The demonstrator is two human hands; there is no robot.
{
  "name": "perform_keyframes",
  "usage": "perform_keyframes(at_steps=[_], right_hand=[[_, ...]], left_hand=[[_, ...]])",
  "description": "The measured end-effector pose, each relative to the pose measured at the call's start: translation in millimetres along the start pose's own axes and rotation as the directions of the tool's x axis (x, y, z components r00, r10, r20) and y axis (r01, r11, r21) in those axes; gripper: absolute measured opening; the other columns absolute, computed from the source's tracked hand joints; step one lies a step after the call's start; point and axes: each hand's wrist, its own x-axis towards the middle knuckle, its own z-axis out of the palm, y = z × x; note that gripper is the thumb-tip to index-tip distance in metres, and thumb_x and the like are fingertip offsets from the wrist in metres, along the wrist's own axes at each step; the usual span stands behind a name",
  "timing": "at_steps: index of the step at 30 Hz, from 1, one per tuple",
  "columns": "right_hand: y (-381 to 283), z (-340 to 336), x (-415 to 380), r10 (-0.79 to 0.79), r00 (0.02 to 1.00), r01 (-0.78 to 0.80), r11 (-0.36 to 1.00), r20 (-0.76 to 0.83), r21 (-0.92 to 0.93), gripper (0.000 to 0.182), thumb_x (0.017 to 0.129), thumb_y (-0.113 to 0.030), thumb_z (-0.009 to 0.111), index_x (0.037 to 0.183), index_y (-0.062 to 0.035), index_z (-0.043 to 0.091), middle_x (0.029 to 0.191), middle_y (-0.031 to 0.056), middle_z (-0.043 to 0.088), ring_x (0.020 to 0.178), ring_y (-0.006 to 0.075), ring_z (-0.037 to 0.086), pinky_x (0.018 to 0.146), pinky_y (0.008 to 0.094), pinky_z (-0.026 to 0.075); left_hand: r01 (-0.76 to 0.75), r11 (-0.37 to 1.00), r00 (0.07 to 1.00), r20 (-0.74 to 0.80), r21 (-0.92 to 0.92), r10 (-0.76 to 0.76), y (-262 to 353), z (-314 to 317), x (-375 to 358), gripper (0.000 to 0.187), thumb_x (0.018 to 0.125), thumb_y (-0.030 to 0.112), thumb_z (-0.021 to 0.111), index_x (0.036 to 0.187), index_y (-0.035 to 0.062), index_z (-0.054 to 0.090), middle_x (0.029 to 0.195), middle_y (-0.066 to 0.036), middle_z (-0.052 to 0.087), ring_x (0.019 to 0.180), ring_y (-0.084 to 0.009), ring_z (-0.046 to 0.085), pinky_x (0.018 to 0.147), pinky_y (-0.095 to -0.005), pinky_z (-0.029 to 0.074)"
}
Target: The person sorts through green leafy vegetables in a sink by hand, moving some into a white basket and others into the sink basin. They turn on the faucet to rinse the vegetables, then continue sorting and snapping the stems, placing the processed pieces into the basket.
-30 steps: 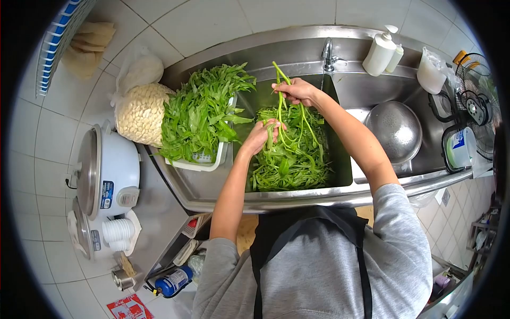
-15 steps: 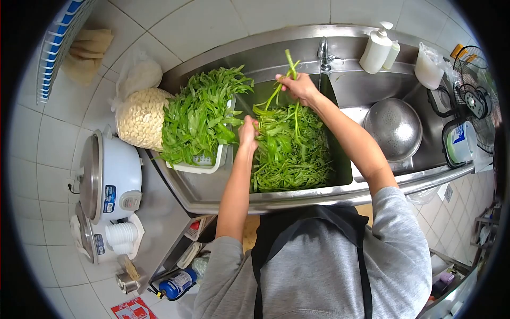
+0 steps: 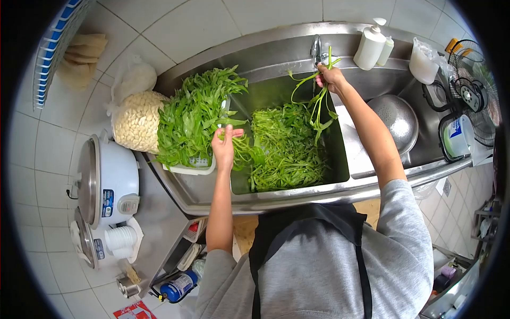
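Note:
My right hand [image 3: 330, 78] is closed around a few long-stemmed water spinach stalks [image 3: 317, 109], held up beside the faucet [image 3: 317, 49]. Their leaves hang over the right side of the sink basin. My left hand [image 3: 224, 146], thumb and index finger raised, grips a small bunch of leafy water spinach [image 3: 245, 151] between the basin and the white basket. A thick heap of cut greens [image 3: 289, 154] fills much of the basin. Long-leaved greens [image 3: 196, 117] are piled in the white basket [image 3: 204, 171] on the left drainboard.
A bag of pale peeled cloves or beans [image 3: 138, 121] stands behind the basket. A metal colander [image 3: 393, 125] sits in the right basin. Pump bottles [image 3: 370, 48] and a black fan [image 3: 472, 95] line the right side. A rice cooker [image 3: 117, 181] is at left.
My right hand has lifted its stalks up and right toward the faucet. The left hand has moved left, toward the basket, with greens in it.

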Motion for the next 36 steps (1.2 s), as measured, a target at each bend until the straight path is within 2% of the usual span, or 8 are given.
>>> perform_keyframes(at_steps=[3,5,13,21,27,31,35,36], right_hand=[[10.7,3.5,3.4,0.037,0.999,-0.037,0.999,0.019,-0.008,0.024,0.088,-0.019,0.052,0.093,0.0033,0.046,0.065,0.0117,0.050,0.048,0.0219,0.055,0.045,0.0391,0.055],[16.5,20.1,-11.2,0.070,0.997,-0.070,0.997,0.021,0.021,0.025,0.089,-0.017,0.050,0.098,0.0054,0.045,0.068,0.0132,0.049,0.051,0.0247,0.056,0.045,0.0423,0.056],[52.9,72.7,-31.6,0.168,0.982,-0.171,0.985,0.083,0.022,0.025,0.089,-0.015,0.048,0.104,0.0045,0.043,0.075,0.0161,0.048,0.062,0.0334,0.061,0.048,0.0466,0.056],[48.8,59.6,-45.7,0.028,0.989,0.020,0.946,0.144,-0.323,0.038,0.083,-0.038,0.057,0.075,-0.0014,0.051,0.054,0.0041,0.045,0.041,0.0148,0.045,0.034,0.0263,0.034],[67.6,56.6,-53.9,-0.103,0.983,0.139,0.957,0.152,-0.253,0.035,0.084,-0.034,0.057,0.078,-0.0002,0.052,0.051,0.0036,0.044,0.039,0.0124,0.045,0.033,0.0261,0.039],[92.0,42.4,-60.2,-0.207,0.968,0.239,0.935,0.145,-0.262,0.035,0.085,-0.032,0.056,0.083,0.0018,0.051,0.054,0.0061,0.050,0.037,0.0131,0.049,0.036,0.0276,0.041],[144.3,15.4,-72.0,-0.209,0.961,0.155,0.949,-0.180,-0.273,0.040,0.083,-0.036,0.058,0.091,0.0031,0.052,0.056,0.0090,0.052,0.038,0.0182,0.051,0.037,0.0315,0.042],[196.4,-13.6,-41.4,-0.317,0.941,0.186,0.774,-0.116,-0.605,0.045,0.082,-0.043,0.057,0.088,0.0018,0.053,0.058,0.0077,0.054,0.041,0.0195,0.052,0.040,0.0322,0.044]], left_hand=[[-0.104,0.992,0.988,0.105,-0.065,0.110,-1.1,25.1,0.9,0.038,0.086,0.036,0.055,0.095,-0.0014,0.050,0.060,-0.006,0.058,0.046,-0.0096,0.045,0.052,-0.0253,0.041],[0.041,0.976,0.952,0.288,0.215,-0.104,21.3,46.6,-0.5,0.034,0.084,0.034,0.059,0.094,0.0010,0.056,0.053,0.000,0.051,0.043,-0.0089,0.040,0.045,-0.0263,0.036],[-0.400,0.666,0.837,0.547,0.629,-0.014,19.3,117.7,10.2,0.028,0.075,0.033,0.065,0.086,0.0074,0.065,0.047,-0.010,0.048,0.045,-0.0194,0.047,0.048,-0.0343,0.038],[-0.201,0.790,0.800,0.563,0.579,-0.209,10.3,99.2,22.2,0.021,0.074,0.024,0.056,0.082,0.0042,0.059,0.049,-0.005,0.046,0.048,-0.0132,0.044,0.050,-0.0318,0.038],[-0.216,0.826,0.771,0.610,0.521,-0.183,-7.0,103.7,16.5,0.021,0.076,0.023,0.056,0.084,0.0032,0.059,0.055,-0.007,0.049,0.051,-0.0122,0.044,0.052,-0.0285,0.039],[-0.132,0.851,0.911,0.401,0.508,-0.097,-41.8,93.6,11.8,0.025,0.075,0.022,0.056,0.082,-0.0012,0.060,0.057,-0.009,0.054,0.051,-0.0134,0.047,0.053,-0.0304,0.041],[0.192,0.871,0.960,0.098,0.452,-0.262,-97.3,63.2,-2.2,0.035,0.076,0.029,0.053,0.091,-0.0019,0.060,0.058,-0.013,0.056,0.052,-0.0216,0.051,0.055,-0.0352,0.042],[0.225,0.826,0.960,0.028,0.517,-0.279,-105.1,56.6,-5.9,0.038,0.076,0.030,0.051,0.093,-0.0037,0.059,0.060,-0.014,0.056,0.053,-0.0222,0.052,0.056,-0.0357,0.042]])
